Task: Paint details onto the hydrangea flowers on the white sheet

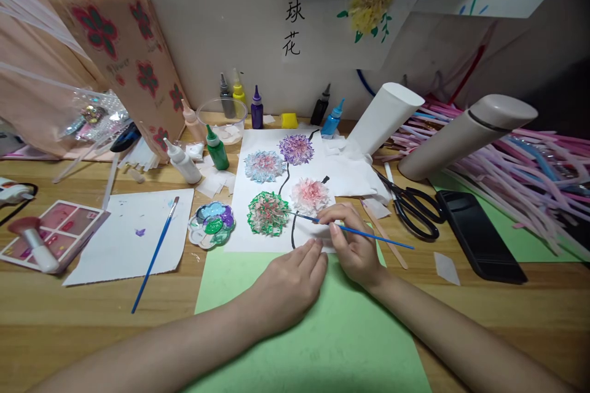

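My right hand [353,242] pinches a thin blue paintbrush [369,234], its tip at the right edge of a green-edged paper flower [268,213]. My left hand [295,282] lies flat, fingers together, across the lower edge of the white paper [239,196]. Three more fluffy flowers sit on that sheet: a light blue one [264,166], a purple one [296,149] and a pink one [310,194]. Black stem lines run between them. To the left stands a flower-shaped palette [212,225] holding green, purple and blue paint.
A second paintbrush [157,252] lies on a white sheet [124,245] at left. Paint bottles, including a green one [216,148], line the back. On the right are black scissors [417,206], a phone [479,233], a grey flask [465,135] and pipe cleaners [516,184].
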